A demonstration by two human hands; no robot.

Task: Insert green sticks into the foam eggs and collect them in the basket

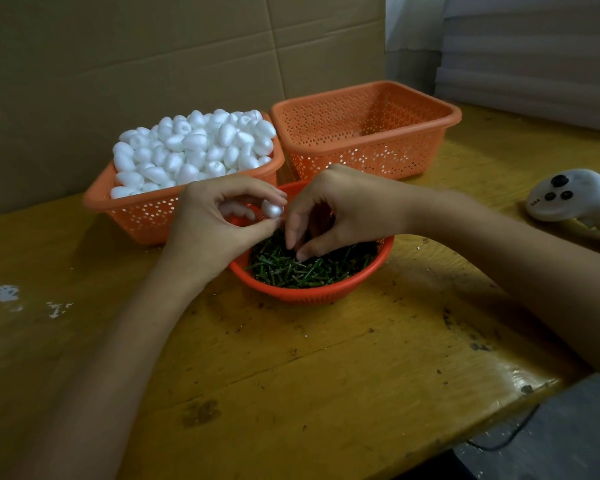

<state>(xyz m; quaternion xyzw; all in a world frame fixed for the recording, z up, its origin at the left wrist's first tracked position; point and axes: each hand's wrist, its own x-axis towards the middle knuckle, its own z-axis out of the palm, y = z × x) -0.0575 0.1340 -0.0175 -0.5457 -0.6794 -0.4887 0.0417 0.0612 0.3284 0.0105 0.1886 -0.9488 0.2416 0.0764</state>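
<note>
My left hand [219, 220] pinches one white foam egg [272, 208] between thumb and forefinger, and more eggs [238, 211] lie curled in its palm. My right hand [340, 209] reaches down into the round orange bowl [312, 294], its fingertips curled into the pile of green sticks [302, 268]. Whether a stick is pinched I cannot tell. Behind on the left stands an orange basket [146, 216] heaped with white foam eggs [194, 147]. An orange basket [368, 133] at the back right holds nothing visible.
A white game-style controller [568, 199] lies on the yellow wooden table [291, 375] at the right. Cardboard forms a wall behind the baskets. White foam crumbs [0, 294] mark the table's left side. The table's edge cuts across the bottom right.
</note>
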